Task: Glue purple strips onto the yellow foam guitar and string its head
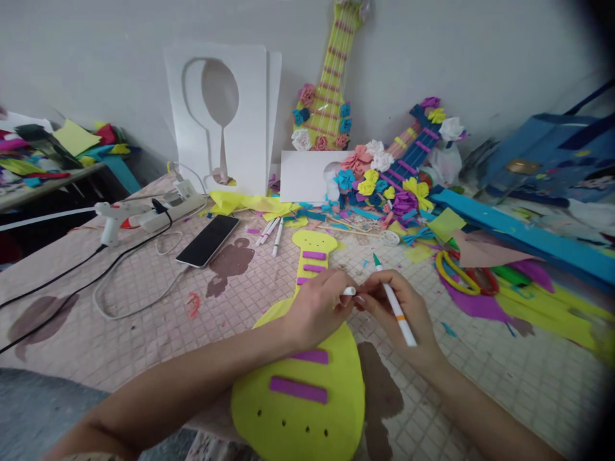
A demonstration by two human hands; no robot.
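Observation:
A yellow guitar-shaped cutout (298,419) with purple strips and small dark holes lies on the table, its neck pointing away from me. Above its middle, my left hand (317,310) is closed around a small white marker cap (348,291). Beside it, my right hand (403,314) holds a white marker (394,307) with an orange band; the uncapped green tip points up and away. The fingertips of both hands meet near the cap, and whatever lies between them is too small to make out.
A phone (208,241), a white glue gun (112,221), cables and a power strip (170,211) are at the left. Decorated guitars (331,83) and a white board (250,128) lean on the wall. Scissors (456,272) and paper scraps lie right.

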